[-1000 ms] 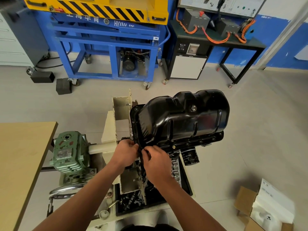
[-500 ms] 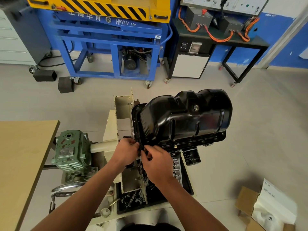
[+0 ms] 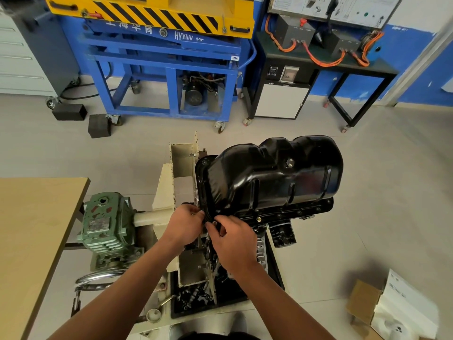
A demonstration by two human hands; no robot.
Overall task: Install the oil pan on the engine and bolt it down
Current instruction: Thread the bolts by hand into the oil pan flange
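Black oil pan [image 3: 269, 185], left hand [image 3: 182, 225] and right hand [image 3: 232, 241] pinching its flange corner, tray [image 3: 235, 296] holding loose parts

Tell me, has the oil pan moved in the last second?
No. The oil pan keeps its place against the beige stand bracket beside it; only the view shifted slightly.

L hand [image 3: 186, 224] & R hand [image 3: 232, 239] hide oil pan [image 3: 269, 177] flange corner; R's grip there too small to tell.
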